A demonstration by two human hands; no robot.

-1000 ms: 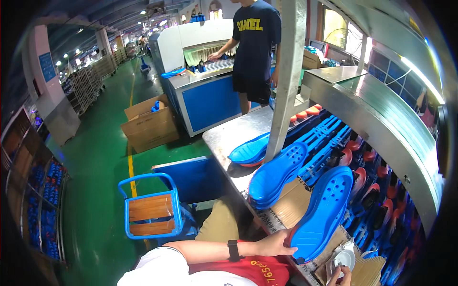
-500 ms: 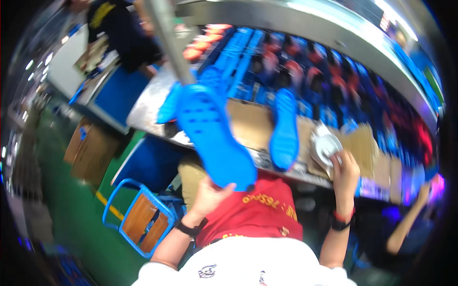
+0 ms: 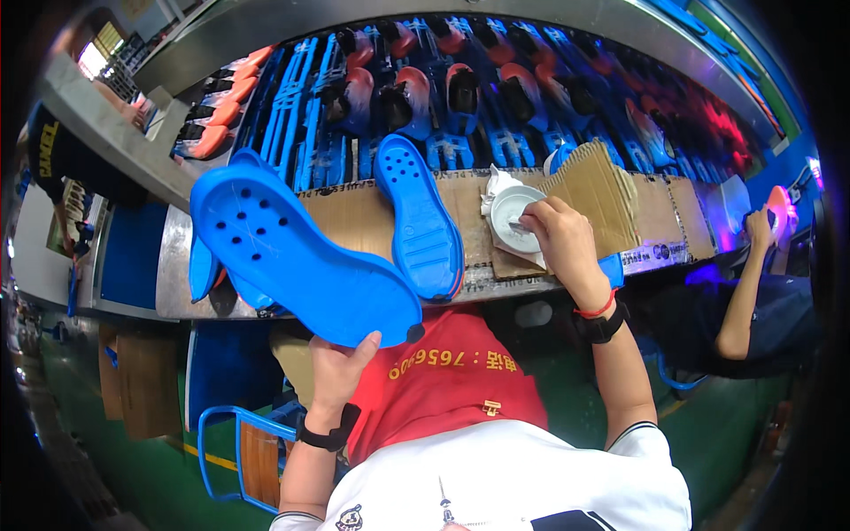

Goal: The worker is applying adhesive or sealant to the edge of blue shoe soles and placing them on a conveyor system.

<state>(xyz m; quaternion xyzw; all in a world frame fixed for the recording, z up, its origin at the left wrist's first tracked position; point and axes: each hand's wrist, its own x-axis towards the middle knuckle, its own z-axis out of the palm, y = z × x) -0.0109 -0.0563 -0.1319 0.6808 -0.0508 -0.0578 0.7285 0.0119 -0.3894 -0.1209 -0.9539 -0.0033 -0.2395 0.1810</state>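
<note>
My left hand [image 3: 338,376] grips one end of a blue shoe sole [image 3: 292,252], thumb on top. The sole tilts up to the left, its inner face with a cluster of dark round holes showing. Over a small white bowl [image 3: 498,227], my right hand [image 3: 565,241] is closed in a pinch; a small greyish thing shows at the fingertips, too little to name. Crumpled white paper [image 3: 490,190] lies around the bowl. Between my hands, a second blue sole [image 3: 423,232] lies on the cardboard. More blue soles [image 3: 203,264] are partly hidden behind the held one.
Flat cardboard [image 3: 350,212] covers the bench edge, with a corrugated piece [image 3: 595,190] beside the bowl. Beyond are rows of orange and dark shoes [image 3: 412,97] on blue racks. A metal post [image 3: 115,133] rises at left. Another person's arm [image 3: 745,283] is at right, near a blue-framed chair [image 3: 664,376].
My view has swung left and steadied. My right hand's fingers now reach further into the bowl. The held sole has tilted flatter, its far end further left.
</note>
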